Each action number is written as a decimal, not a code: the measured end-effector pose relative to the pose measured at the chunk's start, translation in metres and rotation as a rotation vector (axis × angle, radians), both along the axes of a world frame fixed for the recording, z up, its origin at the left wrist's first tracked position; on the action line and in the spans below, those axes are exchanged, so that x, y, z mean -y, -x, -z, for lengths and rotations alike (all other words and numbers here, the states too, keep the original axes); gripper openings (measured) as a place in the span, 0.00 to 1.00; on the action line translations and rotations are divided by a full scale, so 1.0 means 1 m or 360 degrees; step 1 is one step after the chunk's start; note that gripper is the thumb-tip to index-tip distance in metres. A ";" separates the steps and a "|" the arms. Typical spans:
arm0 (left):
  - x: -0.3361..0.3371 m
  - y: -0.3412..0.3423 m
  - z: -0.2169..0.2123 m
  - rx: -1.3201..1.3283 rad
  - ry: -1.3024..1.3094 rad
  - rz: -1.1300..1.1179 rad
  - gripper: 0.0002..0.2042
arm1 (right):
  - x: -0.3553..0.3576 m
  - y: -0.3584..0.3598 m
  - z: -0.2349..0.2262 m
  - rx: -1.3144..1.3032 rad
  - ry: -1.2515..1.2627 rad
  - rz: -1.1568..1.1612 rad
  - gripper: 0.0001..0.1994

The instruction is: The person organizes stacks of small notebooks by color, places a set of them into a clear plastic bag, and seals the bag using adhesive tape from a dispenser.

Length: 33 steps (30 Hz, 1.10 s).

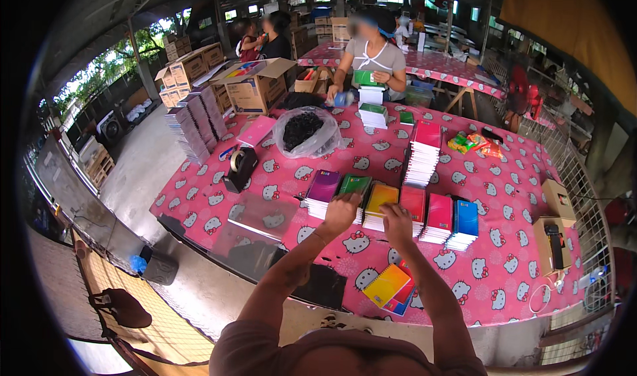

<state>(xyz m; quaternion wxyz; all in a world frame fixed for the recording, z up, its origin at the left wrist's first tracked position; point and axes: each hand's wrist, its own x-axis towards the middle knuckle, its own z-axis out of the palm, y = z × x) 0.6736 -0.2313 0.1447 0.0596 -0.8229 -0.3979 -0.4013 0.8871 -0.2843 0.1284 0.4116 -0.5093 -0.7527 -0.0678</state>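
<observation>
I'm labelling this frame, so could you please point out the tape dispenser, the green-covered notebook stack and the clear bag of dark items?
tape dispenser [239,168], head view, on its black body.
green-covered notebook stack [354,185], head view, top cover.
clear bag of dark items [303,131], head view, dark contents.

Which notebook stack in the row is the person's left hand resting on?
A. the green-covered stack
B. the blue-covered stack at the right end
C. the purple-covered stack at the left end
A: the left hand lies on the green-covered notebook stack, between the purple-covered stack and the yellow-orange stack.
</observation>
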 end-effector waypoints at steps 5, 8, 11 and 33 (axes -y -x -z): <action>0.019 -0.005 -0.058 0.0224 0.0335 -0.0223 0.21 | 0.013 -0.019 -0.007 -0.0021 0.0185 -0.0062 0.15; 0.019 -0.001 -0.051 0.0124 0.0295 -0.0066 0.22 | 0.014 -0.016 0.000 0.0022 0.0256 -0.0165 0.14; 0.017 -0.002 -0.040 0.0127 0.0227 0.0050 0.21 | 0.014 -0.009 0.000 -0.0201 0.0118 -0.0190 0.13; 0.135 -0.070 0.079 -0.0042 0.1089 0.0851 0.15 | 0.142 -0.085 0.098 -0.2592 0.1197 -0.0226 0.15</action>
